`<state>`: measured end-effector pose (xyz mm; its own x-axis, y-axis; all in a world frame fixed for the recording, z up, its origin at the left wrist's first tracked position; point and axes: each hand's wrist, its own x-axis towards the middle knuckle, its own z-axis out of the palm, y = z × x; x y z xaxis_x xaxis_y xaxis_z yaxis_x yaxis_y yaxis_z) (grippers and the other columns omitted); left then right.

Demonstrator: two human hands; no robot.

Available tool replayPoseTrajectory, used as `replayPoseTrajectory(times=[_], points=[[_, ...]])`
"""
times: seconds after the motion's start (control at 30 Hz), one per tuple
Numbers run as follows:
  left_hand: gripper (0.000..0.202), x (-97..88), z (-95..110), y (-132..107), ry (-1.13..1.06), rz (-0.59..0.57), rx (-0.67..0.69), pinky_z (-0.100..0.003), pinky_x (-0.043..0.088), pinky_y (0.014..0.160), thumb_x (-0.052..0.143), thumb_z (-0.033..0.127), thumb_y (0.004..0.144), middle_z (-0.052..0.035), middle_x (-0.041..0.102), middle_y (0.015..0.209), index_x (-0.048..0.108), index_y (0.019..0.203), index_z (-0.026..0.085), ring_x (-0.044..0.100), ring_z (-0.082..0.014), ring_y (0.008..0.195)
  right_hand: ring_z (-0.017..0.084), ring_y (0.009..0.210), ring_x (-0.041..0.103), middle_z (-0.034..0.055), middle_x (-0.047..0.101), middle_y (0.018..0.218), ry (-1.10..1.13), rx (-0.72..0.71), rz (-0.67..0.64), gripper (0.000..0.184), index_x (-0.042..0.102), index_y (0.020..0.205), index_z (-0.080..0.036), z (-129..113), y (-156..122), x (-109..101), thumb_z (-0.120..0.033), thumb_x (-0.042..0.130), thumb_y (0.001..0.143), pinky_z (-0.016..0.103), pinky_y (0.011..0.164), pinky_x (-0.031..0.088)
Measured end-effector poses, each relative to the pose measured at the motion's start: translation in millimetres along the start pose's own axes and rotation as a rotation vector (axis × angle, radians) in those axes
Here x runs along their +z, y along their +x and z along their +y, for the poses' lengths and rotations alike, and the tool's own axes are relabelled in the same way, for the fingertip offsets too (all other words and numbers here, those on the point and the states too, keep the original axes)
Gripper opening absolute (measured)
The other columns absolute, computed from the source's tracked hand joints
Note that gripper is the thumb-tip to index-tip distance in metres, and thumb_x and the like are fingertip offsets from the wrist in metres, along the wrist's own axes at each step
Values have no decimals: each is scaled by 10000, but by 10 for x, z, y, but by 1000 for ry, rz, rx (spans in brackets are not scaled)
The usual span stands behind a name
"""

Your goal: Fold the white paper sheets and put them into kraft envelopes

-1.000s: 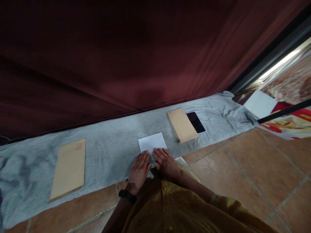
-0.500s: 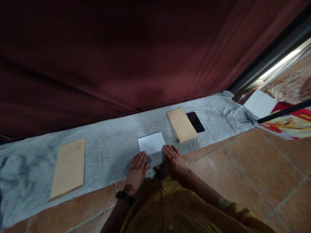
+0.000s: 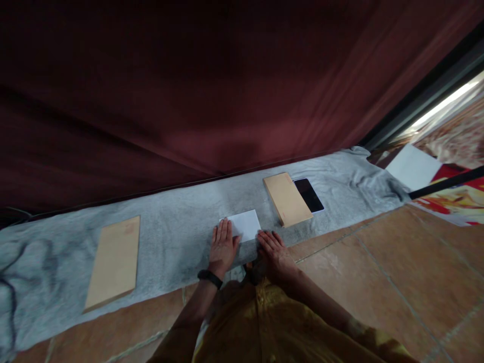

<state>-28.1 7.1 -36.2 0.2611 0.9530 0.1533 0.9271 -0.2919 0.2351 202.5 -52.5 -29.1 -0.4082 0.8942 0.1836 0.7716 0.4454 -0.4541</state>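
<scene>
A folded-looking piece of white paper [image 3: 247, 225] lies flat on the grey cloth [image 3: 181, 217] in front of me. My left hand [image 3: 223, 247], with a dark band at its wrist, rests flat over the paper's left edge, fingers stretched out. At the paper's lower right corner, the fingertips of my right hand [image 3: 274, 249] touch it, and those fingers are also extended. Right of the paper lies a stack of tan envelopes [image 3: 288, 199], with a phone [image 3: 309, 195] beside it, screen dark.
Another stack of tan envelopes [image 3: 115, 259] lies on the cloth at left. A dark red curtain [image 3: 212, 101] hangs behind. Tiled floor [image 3: 378, 282] runs along the near side. A white sheet [image 3: 413, 165] and a colourful printed bag [image 3: 454, 196] are at far right, past a dark bar.
My left hand has slid forward, from the paper's lower left corner up along its left edge. My right hand stays at the lower right corner. The view has shifted slightly.
</scene>
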Motion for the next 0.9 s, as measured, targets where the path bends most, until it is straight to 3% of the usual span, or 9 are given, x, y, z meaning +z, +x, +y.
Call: replayPoseTrajectory(times=[0.17, 0.37, 0.6, 0.67, 0.73, 0.8, 0.87, 0.9], points=[[617, 16, 37, -47, 25, 6, -12, -525, 289, 1217, 376, 411, 1004, -219, 386, 1583, 396, 1509, 57, 303, -316, 1509, 299, 1433, 415, 145, 488, 1524, -17, 11, 15, 512, 421, 1513, -170, -76, 158, -1, -210, 448, 1003, 594, 1191, 294], [566, -27, 50, -69, 41, -11, 4, -542, 284, 1209, 445, 398, 989, -167, 336, 1625, 424, 1518, 200, 282, -325, 1518, 316, 1461, 370, 142, 446, 1558, -109, -57, -3, 505, 465, 1494, -185, -202, 464, 158, -231, 498, 992, 575, 1193, 286], [610, -84, 21, -137, 49, -56, -66, -503, 262, 1229, 418, 422, 998, -147, 319, 1638, 350, 1554, 179, 248, -286, 1533, 290, 1457, 379, 100, 408, 1591, -197, -57, -41, 499, 477, 1488, -213, -180, 452, 253, -289, 516, 997, 530, 1208, 269], [644, -168, -163, -171, 54, -16, -159, -526, 240, 1232, 402, 451, 997, -160, 305, 1641, 315, 1567, 163, 223, -292, 1541, 285, 1451, 392, 78, 408, 1593, -202, -46, -31, 505, 466, 1496, -229, -177, 449, 250, -294, 512, 998, 515, 1212, 269], [665, -315, -497, -226, 75, 67, -337, -569, 210, 1228, 388, 471, 994, -181, 269, 1651, 296, 1572, 155, 185, -320, 1547, 286, 1445, 403, 74, 414, 1590, -209, -41, -15, 516, 455, 1504, -234, -182, 451, 254, -287, 511, 994, 513, 1213, 271], [705, -517, -960, -321, 98, 176, -566, -624, 184, 1212, 380, 518, 981, -219, 200, 1662, 297, 1566, 134, 153, -376, 1545, 291, 1445, 403, 80, 412, 1590, -214, -47, -2, 524, 447, 1510, -231, -190, 449, 265, -279, 508, 992, 523, 1213, 268], [872, -737, -1482, -467, 106, 224, -723, -758, 192, 1124, 381, 607, 946, -359, 137, 1620, 219, 1562, 11, 132, -517, 1506, 294, 1449, 396, 86, 400, 1596, -214, -49, 9, 529, 436, 1517, -226, -196, 443, 277, -273, 502, 994, 536, 1213, 265], [959, -840, -1736, -558, 89, 236, -826, -800, 199, 1082, 404, 670, 903, -384, 162, 1600, 199, 1563, 4, 145, -558, 1485, 295, 1452, 391, 89, 395, 1599, -214, -51, 12, 530, 431, 1519, -223, -196, 439, 284, -267, 497, 995, 541, 1213, 265]])
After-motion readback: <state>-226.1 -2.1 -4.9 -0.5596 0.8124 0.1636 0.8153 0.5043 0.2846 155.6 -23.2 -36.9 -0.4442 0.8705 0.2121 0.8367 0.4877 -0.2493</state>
